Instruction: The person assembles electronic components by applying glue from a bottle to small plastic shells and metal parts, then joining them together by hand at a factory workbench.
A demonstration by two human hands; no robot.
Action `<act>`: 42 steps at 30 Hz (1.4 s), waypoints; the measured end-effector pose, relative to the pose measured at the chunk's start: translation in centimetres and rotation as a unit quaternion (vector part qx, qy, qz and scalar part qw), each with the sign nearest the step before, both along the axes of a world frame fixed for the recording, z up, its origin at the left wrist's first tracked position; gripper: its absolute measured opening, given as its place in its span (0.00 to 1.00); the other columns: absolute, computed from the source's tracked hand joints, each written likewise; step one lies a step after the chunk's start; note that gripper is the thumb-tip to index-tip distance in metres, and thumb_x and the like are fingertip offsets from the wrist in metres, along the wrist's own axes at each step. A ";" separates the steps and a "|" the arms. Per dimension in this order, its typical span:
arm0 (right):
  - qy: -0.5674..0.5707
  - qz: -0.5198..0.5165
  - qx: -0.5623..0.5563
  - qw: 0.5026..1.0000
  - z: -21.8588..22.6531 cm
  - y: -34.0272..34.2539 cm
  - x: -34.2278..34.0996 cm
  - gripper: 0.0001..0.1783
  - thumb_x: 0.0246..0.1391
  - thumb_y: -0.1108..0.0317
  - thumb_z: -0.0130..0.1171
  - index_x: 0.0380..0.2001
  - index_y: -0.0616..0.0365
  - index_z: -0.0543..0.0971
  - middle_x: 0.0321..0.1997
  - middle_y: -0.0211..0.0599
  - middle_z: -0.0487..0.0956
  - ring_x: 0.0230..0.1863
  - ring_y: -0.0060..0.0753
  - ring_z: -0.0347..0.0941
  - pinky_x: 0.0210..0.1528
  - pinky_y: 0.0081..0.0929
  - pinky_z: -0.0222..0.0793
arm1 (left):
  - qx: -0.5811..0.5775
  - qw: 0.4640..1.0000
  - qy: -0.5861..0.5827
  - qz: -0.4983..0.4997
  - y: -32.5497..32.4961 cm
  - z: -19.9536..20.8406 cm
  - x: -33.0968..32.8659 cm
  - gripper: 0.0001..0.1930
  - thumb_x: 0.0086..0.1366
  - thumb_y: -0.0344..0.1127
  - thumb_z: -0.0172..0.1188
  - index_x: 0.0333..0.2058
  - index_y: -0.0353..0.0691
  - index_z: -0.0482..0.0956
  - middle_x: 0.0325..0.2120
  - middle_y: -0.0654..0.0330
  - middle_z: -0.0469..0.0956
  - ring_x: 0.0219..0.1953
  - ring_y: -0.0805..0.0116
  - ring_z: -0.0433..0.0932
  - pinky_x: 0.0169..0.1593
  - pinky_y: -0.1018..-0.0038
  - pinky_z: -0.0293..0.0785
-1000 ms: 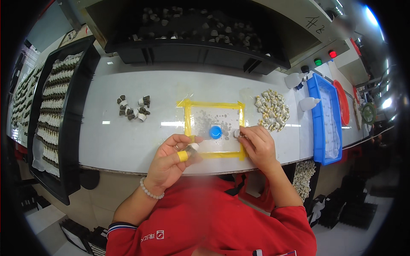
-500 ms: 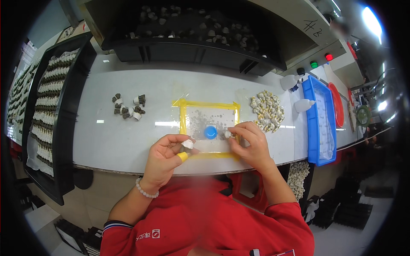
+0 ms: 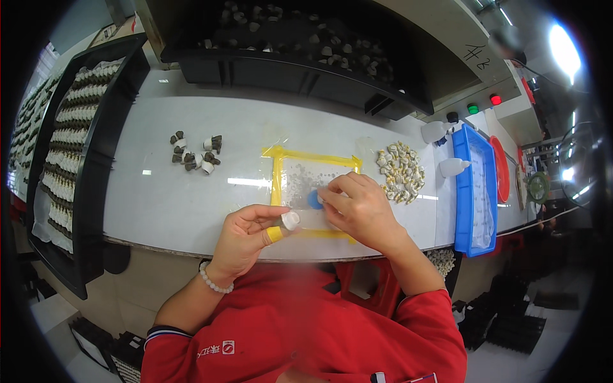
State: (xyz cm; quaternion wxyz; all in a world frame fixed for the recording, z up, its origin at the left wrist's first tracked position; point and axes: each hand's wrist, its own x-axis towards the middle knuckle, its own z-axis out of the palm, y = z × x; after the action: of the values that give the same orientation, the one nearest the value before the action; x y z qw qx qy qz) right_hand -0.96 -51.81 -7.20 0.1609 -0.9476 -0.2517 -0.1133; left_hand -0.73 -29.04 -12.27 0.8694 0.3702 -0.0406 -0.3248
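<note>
My left hand (image 3: 249, 235), with yellow tape round its thumb, pinches a small white cup-shaped piece (image 3: 291, 221) between thumb and fingertips. Its open, hollow end faces right. Just to the right, the fingertips of my right hand (image 3: 357, 207) close on a small white piece, mostly hidden, at a round blue dish (image 3: 313, 200). The hand covers the dish's right side. Under the dish lies a clear sheet (image 3: 297, 167) spotted with drops and framed with yellow tape (image 3: 276, 182).
Small white-and-yellow pieces (image 3: 401, 171) are heaped on the right. Dark-and-white pieces (image 3: 209, 167) lie on the left. Beyond stand a black tray (image 3: 268, 80), white squeeze bottles (image 3: 454, 167) and a blue tray (image 3: 465, 236). A black rack (image 3: 96, 185) of assembled pieces flanks the table's left.
My right hand has moved left with its small white piece, up to the blue dish. In my left hand the cup-shaped piece has turned, so its hollow end shows.
</note>
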 end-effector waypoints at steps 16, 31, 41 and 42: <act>0.063 -0.085 0.211 0.972 -0.4 0.1 -1.3 0.15 0.39 0.79 0.61 0.36 0.61 0.81 0.33 0.37 0.77 0.34 0.33 0.74 0.37 0.24 0.69 | 0.015 0.998 -0.014 0.055 -1.1 0.4 -0.6 0.12 0.61 0.23 0.55 0.44 0.29 0.73 0.39 0.49 0.77 0.39 0.58 0.79 0.45 0.67 0.77; 0.115 -0.115 0.286 0.944 0.1 1.2 -2.0 0.15 0.39 0.79 0.61 0.36 0.62 0.81 0.33 0.38 0.77 0.36 0.32 0.73 0.38 0.24 0.67 | 0.046 0.998 -0.016 0.047 -1.7 0.3 -0.6 0.11 0.62 0.23 0.54 0.44 0.29 0.72 0.39 0.49 0.77 0.39 0.59 0.79 0.46 0.67 0.77; -0.009 -0.057 0.072 0.996 -0.5 -0.1 -0.8 0.17 0.35 0.77 0.64 0.35 0.57 0.81 0.31 0.35 0.77 0.31 0.36 0.72 0.32 0.29 0.67 | 0.044 0.998 -0.022 0.049 -1.8 0.4 -0.6 0.11 0.62 0.23 0.55 0.43 0.29 0.72 0.38 0.50 0.77 0.39 0.59 0.79 0.46 0.67 0.77; -0.007 -0.060 0.114 0.992 -0.3 0.0 -0.9 0.17 0.35 0.78 0.63 0.35 0.58 0.81 0.32 0.36 0.77 0.32 0.35 0.73 0.33 0.28 0.68 | 0.043 0.998 -0.020 0.051 -1.8 0.4 -0.6 0.11 0.62 0.23 0.55 0.43 0.29 0.72 0.38 0.50 0.77 0.39 0.59 0.79 0.46 0.67 0.77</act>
State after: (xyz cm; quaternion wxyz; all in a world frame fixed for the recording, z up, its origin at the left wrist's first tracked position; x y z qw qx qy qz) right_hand -1.90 -51.80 -7.49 0.2586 -0.9357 -0.1807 -0.1578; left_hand -1.35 -30.80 -11.85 0.8669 0.4156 -0.0248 -0.2740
